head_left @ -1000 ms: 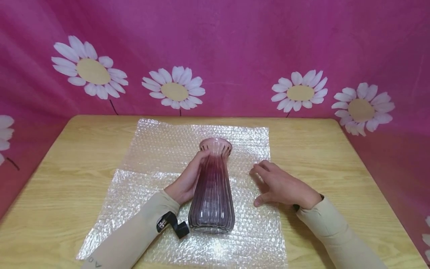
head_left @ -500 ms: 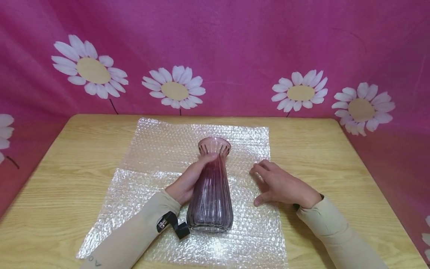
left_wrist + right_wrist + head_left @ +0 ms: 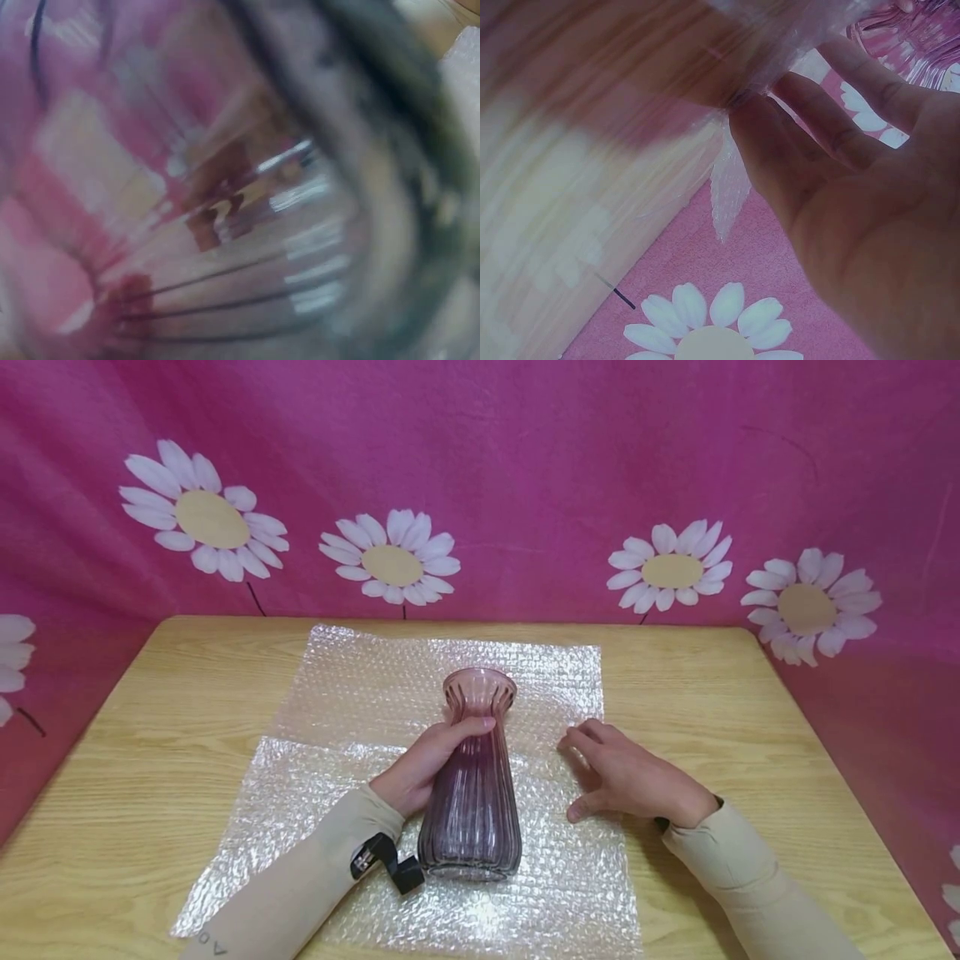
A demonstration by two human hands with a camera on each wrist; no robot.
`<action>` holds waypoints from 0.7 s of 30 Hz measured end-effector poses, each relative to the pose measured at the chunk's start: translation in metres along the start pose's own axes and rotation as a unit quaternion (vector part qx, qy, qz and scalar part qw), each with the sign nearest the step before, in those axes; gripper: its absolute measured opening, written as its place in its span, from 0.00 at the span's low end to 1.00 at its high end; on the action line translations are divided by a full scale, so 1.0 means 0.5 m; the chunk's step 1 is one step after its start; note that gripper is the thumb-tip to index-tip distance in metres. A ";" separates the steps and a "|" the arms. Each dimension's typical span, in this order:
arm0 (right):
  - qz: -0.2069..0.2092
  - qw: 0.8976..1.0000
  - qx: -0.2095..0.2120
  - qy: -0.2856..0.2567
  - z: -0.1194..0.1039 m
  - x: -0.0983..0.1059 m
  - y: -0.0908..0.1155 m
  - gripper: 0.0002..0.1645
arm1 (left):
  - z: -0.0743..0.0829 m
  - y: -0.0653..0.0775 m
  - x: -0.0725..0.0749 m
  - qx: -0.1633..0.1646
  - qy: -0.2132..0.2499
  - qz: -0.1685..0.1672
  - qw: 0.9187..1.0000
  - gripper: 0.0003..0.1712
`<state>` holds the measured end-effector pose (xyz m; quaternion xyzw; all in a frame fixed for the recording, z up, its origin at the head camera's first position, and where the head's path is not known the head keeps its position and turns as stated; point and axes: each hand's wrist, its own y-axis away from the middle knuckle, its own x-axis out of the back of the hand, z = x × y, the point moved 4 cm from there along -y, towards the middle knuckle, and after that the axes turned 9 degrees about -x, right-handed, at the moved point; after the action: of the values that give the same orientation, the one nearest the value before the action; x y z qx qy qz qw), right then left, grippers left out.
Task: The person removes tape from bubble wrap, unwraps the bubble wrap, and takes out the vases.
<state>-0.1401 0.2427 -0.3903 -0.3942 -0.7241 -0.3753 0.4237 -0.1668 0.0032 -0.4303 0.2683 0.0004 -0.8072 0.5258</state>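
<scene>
A ribbed glass vase (image 3: 471, 802), pink at its flared mouth and purple-grey toward the base, is held at a tilt over the bubble wrap. My left hand (image 3: 427, 764) grips it below the neck, thumb across the front; the other fingers are hidden behind the glass. The left wrist view is filled by the blurred base of the vase (image 3: 225, 187). To the right, my right hand (image 3: 637, 777) rests with relaxed, spread fingers on the right edge of the bubble wrap sheet (image 3: 300, 827). In the right wrist view its fingertips (image 3: 750, 112) touch the wrap.
A wooden table (image 3: 697, 693) lies under the sheet. Behind it hangs a magenta cloth (image 3: 525, 485) printed with white daisies. A black wrist camera strap (image 3: 386, 860) sits on the left sleeve, close to the vase's base.
The left thumb has slid right across the vase from its left side to its front. The vase has shifted slightly left. The right hand has stayed in place.
</scene>
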 end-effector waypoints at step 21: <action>-0.002 1.000 -0.002 -0.004 -0.001 0.000 0.001 0.52 | 0.006 0.003 -0.003 -0.005 -0.003 0.015 1.000 0.19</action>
<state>-0.1399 0.2427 -0.3900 -0.3954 -0.7256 -0.3762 0.4191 -0.1663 0.0031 -0.4268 0.2632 -0.0009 -0.7997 0.5396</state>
